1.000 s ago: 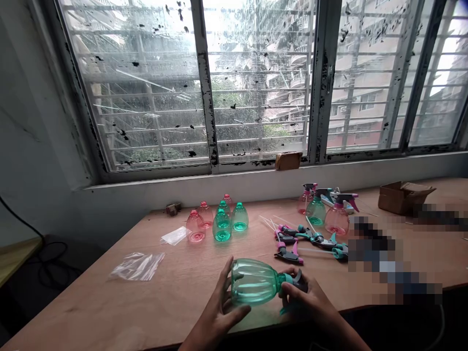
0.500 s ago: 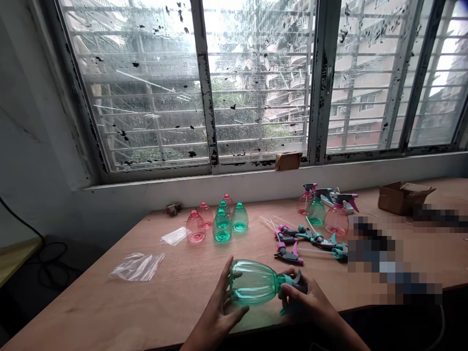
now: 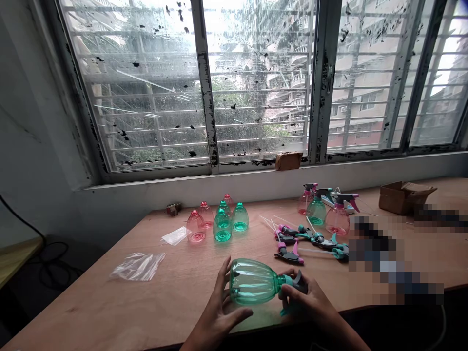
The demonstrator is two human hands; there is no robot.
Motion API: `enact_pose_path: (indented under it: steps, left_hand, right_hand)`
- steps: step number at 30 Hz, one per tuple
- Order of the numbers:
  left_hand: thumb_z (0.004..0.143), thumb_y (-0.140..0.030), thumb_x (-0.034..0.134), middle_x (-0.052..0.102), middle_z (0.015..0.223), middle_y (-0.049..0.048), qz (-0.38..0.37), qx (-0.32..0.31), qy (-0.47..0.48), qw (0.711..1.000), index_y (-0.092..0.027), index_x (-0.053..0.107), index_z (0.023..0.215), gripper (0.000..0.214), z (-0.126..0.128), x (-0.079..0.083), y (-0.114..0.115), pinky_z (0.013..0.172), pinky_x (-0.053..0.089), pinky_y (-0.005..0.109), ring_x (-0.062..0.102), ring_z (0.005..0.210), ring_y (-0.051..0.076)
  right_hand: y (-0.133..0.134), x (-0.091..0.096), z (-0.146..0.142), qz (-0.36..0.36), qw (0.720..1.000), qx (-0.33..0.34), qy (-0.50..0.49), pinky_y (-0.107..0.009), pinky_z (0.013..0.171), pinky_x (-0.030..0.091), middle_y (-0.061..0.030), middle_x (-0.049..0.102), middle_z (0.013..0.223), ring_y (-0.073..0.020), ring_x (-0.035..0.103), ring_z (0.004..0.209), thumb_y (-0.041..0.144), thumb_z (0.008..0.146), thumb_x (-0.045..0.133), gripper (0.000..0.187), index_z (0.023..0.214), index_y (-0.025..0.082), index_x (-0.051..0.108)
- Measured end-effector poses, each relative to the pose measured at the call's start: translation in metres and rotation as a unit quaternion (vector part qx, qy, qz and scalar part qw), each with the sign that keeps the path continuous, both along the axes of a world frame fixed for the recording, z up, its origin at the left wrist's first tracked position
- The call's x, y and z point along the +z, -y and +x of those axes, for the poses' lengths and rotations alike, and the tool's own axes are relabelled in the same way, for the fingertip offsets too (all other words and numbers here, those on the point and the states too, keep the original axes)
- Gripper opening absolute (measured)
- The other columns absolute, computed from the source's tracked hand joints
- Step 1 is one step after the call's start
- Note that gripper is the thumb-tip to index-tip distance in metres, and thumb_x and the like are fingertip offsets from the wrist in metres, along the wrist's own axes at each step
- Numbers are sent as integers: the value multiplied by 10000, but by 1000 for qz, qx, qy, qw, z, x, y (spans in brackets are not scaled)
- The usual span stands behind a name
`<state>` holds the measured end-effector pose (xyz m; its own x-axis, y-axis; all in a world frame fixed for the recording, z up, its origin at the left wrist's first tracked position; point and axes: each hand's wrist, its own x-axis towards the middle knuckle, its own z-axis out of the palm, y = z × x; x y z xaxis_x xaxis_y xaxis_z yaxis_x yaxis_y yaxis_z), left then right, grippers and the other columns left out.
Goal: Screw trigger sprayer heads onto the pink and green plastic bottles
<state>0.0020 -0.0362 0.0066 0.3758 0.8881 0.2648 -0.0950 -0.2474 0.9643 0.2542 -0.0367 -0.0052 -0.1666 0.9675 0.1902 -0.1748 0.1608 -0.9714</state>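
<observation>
Scene: a wooden counter (image 3: 171, 297) under a wide, grimy barred window, seen from the person's head looking down.
Held thing: a see-through green ribbed plastic bottle (image 3: 252, 282), lying on its side just above the counter's near edge, between both hands.
Long axis: runs left to right, with the round base to the left and the neck to the right.
Left hand (image 3: 219, 312): fingers spread wide, cupping the base between fingers and thumb.
Right hand (image 3: 307, 302): fingers curled closed around the grey and teal trigger sprayer head (image 3: 298, 280) at the bottle's neck.
Nearness: both hands touch it, one at each end.
Farther back: a cluster of empty pink and green bottles (image 3: 219, 222), loose sprayer heads with tubes (image 3: 303, 239), and three finished spray bottles (image 3: 325, 209).
Left side: a crumpled clear plastic bag (image 3: 137, 265).
</observation>
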Motion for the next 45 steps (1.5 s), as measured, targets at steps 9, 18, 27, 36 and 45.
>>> enact_pose_path:
  steps: [9,18,27,36,45]
  left_hand:
    - [783,-331,763,316,1545,87,21,-6,1,1000,-347,269,1473,848,1,8,3,1130,330,470,372,1382,333]
    - [759,-354,787,309,1543,135,-27,-30,22,999,-305,261,1478,892,1,4,0,1139,301,480,365,1384,342]
    - [709,-351,830,377,1487,131,-14,-11,31,999,-315,259,1463,947,0,3,-2,1113,334,488,407,1342,335]
    - [767,-306,785,443,1460,104,10,-28,1,1000,-369,196,1486,932,1,6,3,1126,309,497,442,1327,308]
    - [747,-368,793,423,1491,128,-28,-27,-8,999,-283,231,1499,943,-1,3,-2,1142,305,476,384,1375,338]
  right_hand:
    - [0,-1,1,9,1000,8,-4,-299,565,534,-32,697,685,-185,657,585,497,754,754,424,950,153,604]
    - [-1,0,1,13,1000,11,1,-294,579,535,-35,702,694,-182,658,595,472,769,752,396,948,150,605]
    - [2,-1,1,-3,1000,16,7,-308,572,565,-36,686,711,-194,664,629,491,754,756,421,943,149,600]
    - [-1,-1,2,19,1000,5,16,-292,577,545,-40,695,704,-182,662,605,478,773,745,389,924,146,610]
    - [-1,-1,2,25,1000,0,13,-291,577,535,-38,695,701,-178,658,601,467,782,741,377,924,143,608]
